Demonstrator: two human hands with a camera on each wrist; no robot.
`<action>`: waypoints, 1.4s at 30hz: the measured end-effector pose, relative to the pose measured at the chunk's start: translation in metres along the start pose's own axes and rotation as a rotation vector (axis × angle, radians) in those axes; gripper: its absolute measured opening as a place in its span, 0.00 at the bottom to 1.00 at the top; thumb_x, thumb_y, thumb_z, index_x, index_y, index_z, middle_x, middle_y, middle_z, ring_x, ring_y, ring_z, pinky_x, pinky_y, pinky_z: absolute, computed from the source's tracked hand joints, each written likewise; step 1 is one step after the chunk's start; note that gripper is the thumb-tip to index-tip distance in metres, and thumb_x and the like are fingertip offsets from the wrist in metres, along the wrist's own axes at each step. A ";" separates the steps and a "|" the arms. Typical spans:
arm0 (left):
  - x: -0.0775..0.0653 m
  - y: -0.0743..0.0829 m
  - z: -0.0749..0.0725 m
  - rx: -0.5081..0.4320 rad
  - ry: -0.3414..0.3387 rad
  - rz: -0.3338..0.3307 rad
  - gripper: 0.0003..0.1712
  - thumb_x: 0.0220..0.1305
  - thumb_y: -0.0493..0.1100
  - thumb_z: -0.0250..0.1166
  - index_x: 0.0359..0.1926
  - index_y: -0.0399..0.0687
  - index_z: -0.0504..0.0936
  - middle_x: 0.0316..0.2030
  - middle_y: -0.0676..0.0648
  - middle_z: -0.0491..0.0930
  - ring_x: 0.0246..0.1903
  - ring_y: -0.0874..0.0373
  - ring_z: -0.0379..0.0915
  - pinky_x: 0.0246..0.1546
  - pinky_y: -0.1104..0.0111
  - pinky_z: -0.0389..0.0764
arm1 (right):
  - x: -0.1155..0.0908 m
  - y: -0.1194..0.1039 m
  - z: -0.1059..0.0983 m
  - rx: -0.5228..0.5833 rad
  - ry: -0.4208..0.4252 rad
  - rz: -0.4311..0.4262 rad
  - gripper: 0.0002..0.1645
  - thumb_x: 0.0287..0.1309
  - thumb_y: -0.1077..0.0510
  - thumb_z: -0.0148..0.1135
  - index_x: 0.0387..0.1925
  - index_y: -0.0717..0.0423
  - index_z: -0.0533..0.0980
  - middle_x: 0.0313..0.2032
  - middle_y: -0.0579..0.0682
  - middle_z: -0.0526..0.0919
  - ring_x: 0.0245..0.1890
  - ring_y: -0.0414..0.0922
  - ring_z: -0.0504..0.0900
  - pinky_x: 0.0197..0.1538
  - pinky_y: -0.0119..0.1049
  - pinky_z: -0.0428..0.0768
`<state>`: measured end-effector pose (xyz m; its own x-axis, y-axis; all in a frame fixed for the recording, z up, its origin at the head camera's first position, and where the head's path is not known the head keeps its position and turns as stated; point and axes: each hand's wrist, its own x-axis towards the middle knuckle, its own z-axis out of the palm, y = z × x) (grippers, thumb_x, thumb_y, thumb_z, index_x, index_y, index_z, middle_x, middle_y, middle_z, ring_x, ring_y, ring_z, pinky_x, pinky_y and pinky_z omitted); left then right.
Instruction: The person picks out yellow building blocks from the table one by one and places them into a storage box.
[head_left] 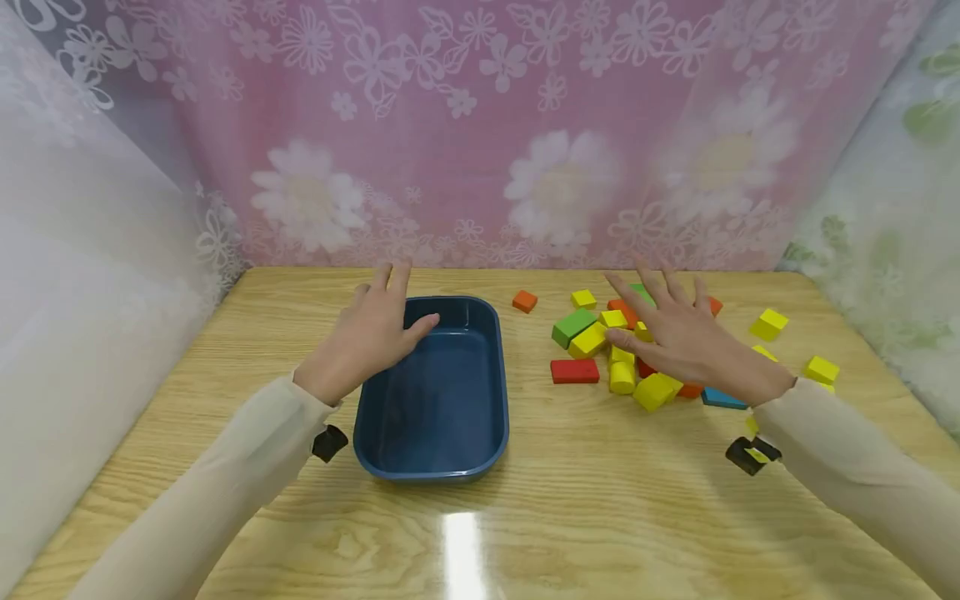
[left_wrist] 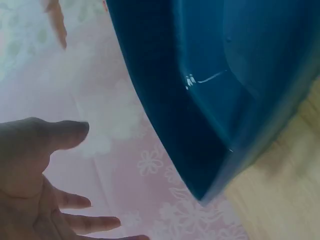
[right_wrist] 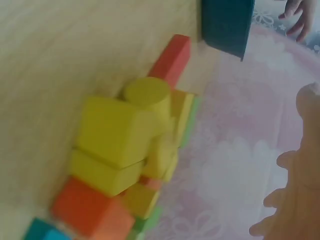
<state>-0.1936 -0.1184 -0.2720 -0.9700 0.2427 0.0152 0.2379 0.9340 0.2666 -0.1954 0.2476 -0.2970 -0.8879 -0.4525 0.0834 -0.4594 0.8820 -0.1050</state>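
Note:
My left hand (head_left: 369, 329) hovers over the left edge of a dark blue rectangular tray (head_left: 435, 477), its fingers spread and holding nothing. In the left wrist view the same hand (left_wrist: 35, 185) is apart from the tray wall (left_wrist: 150, 95). My right hand (head_left: 675, 337) is stretched out above a heap of coloured building blocks, fingers spread, and hides part of the heap. Around it lie a yellow cylinder (head_left: 622, 377), a red block (head_left: 574, 372), a green block (head_left: 573, 327) and a blue block (head_left: 724, 398). The right wrist view shows that hand (right_wrist: 295, 185) apart from the blocks.
Loose yellow blocks (head_left: 769, 325) lie to the right of the heap. An orange block (head_left: 525, 301) and a yellow block (head_left: 583, 299) sit toward the back of the wooden table (head_left: 570, 517). A pink flowered curtain (head_left: 450, 150) hangs behind, with pale curtains at both sides.

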 end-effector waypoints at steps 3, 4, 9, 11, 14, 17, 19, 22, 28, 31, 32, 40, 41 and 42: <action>-0.008 -0.008 0.001 -0.039 0.003 -0.015 0.48 0.63 0.56 0.54 0.71 0.34 0.42 0.67 0.28 0.49 0.59 0.32 0.54 0.53 0.42 0.69 | -0.010 0.008 0.001 0.030 0.012 -0.007 0.44 0.63 0.38 0.46 0.73 0.48 0.42 0.71 0.62 0.36 0.67 0.63 0.32 0.58 0.75 0.36; -0.012 -0.011 0.002 -0.049 -0.005 -0.023 0.47 0.64 0.55 0.55 0.70 0.32 0.44 0.66 0.27 0.52 0.59 0.32 0.56 0.53 0.43 0.69 | -0.014 0.010 0.001 0.038 0.016 -0.014 0.44 0.64 0.39 0.46 0.73 0.50 0.43 0.71 0.64 0.38 0.67 0.65 0.35 0.58 0.75 0.39; -0.032 -0.027 0.005 -0.105 -0.140 -0.090 0.31 0.65 0.51 0.54 0.53 0.23 0.68 0.38 0.30 0.78 0.32 0.46 0.78 0.35 0.55 0.81 | -0.037 0.031 0.000 0.082 0.028 0.020 0.41 0.63 0.44 0.50 0.70 0.56 0.50 0.68 0.69 0.48 0.62 0.70 0.50 0.56 0.73 0.53; -0.041 -0.032 0.007 -0.170 -0.230 -0.131 0.26 0.66 0.50 0.54 0.44 0.26 0.74 0.25 0.37 0.80 0.19 0.53 0.77 0.25 0.61 0.82 | -0.048 0.042 -0.001 0.082 0.045 0.043 0.39 0.62 0.45 0.53 0.68 0.59 0.54 0.67 0.70 0.52 0.60 0.70 0.54 0.54 0.72 0.58; -0.054 -0.037 0.013 -0.320 -0.358 -0.189 0.23 0.66 0.50 0.54 0.39 0.29 0.75 0.20 0.41 0.79 0.15 0.55 0.77 0.21 0.63 0.83 | -0.064 0.064 -0.002 0.035 0.064 0.075 0.36 0.61 0.48 0.55 0.64 0.65 0.60 0.62 0.73 0.58 0.56 0.71 0.59 0.51 0.72 0.62; -0.066 -0.041 0.022 -0.482 -0.442 -0.236 0.22 0.65 0.50 0.55 0.44 0.32 0.73 0.20 0.40 0.80 0.16 0.52 0.78 0.19 0.62 0.84 | -0.079 0.090 0.001 -0.009 0.070 0.098 0.32 0.59 0.52 0.57 0.58 0.69 0.65 0.56 0.75 0.65 0.51 0.71 0.63 0.48 0.71 0.65; -0.073 -0.043 0.027 -0.577 -0.482 -0.247 0.20 0.65 0.48 0.56 0.46 0.33 0.71 0.18 0.39 0.80 0.16 0.50 0.79 0.18 0.62 0.84 | -0.087 0.106 0.003 -0.042 0.066 0.118 0.30 0.58 0.55 0.59 0.56 0.71 0.67 0.52 0.76 0.68 0.48 0.71 0.67 0.46 0.69 0.68; -0.080 -0.047 0.034 -0.705 -0.512 -0.226 0.19 0.65 0.45 0.57 0.47 0.33 0.68 0.16 0.39 0.80 0.15 0.49 0.79 0.18 0.62 0.84 | -0.096 0.129 0.007 -0.042 0.049 0.169 0.28 0.57 0.59 0.59 0.54 0.73 0.67 0.50 0.78 0.70 0.45 0.70 0.69 0.44 0.68 0.70; -0.089 -0.052 0.040 -0.811 -0.485 -0.222 0.18 0.65 0.45 0.57 0.38 0.33 0.62 0.13 0.44 0.77 0.12 0.53 0.77 0.16 0.64 0.83 | -0.102 0.163 0.014 -0.022 -0.010 0.261 0.30 0.59 0.58 0.56 0.56 0.76 0.63 0.49 0.81 0.68 0.45 0.72 0.68 0.44 0.69 0.68; -0.093 -0.056 0.039 -0.852 -0.474 -0.219 0.19 0.65 0.46 0.57 0.34 0.35 0.60 0.14 0.45 0.77 0.13 0.54 0.77 0.15 0.65 0.83 | -0.099 0.174 0.014 -0.020 -0.034 0.273 0.32 0.60 0.56 0.55 0.57 0.77 0.61 0.49 0.82 0.68 0.43 0.72 0.69 0.43 0.69 0.69; -0.094 -0.057 0.039 -0.868 -0.475 -0.212 0.18 0.65 0.45 0.57 0.34 0.35 0.60 0.15 0.45 0.77 0.13 0.54 0.78 0.16 0.66 0.83 | -0.097 0.176 0.014 -0.018 -0.039 0.275 0.33 0.61 0.55 0.54 0.57 0.78 0.60 0.48 0.82 0.68 0.42 0.72 0.70 0.41 0.68 0.70; -0.093 -0.057 0.031 -0.884 -0.477 -0.209 0.16 0.62 0.43 0.60 0.31 0.34 0.66 0.17 0.45 0.79 0.19 0.52 0.80 0.22 0.65 0.84 | -0.080 0.184 0.013 0.022 -0.107 0.332 0.43 0.63 0.45 0.50 0.61 0.78 0.52 0.52 0.83 0.63 0.44 0.72 0.69 0.44 0.70 0.69; -0.092 -0.057 0.030 -0.881 -0.477 -0.208 0.16 0.61 0.42 0.61 0.30 0.34 0.66 0.17 0.44 0.79 0.20 0.51 0.80 0.22 0.65 0.84 | -0.077 0.183 0.013 0.018 -0.108 0.328 0.43 0.63 0.46 0.50 0.62 0.78 0.52 0.52 0.83 0.62 0.44 0.73 0.69 0.44 0.70 0.68; -0.091 -0.057 0.029 -0.877 -0.476 -0.208 0.16 0.60 0.42 0.61 0.29 0.35 0.66 0.18 0.44 0.79 0.20 0.50 0.81 0.23 0.64 0.84 | -0.074 0.182 0.012 0.004 -0.108 0.314 0.43 0.63 0.46 0.50 0.62 0.78 0.52 0.53 0.83 0.62 0.43 0.72 0.69 0.44 0.70 0.69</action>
<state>-0.1172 -0.1858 -0.3165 -0.8213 0.3551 -0.4464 -0.2400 0.4948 0.8352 -0.2141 0.4400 -0.3344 -0.9836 -0.1702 -0.0593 -0.1629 0.9802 -0.1125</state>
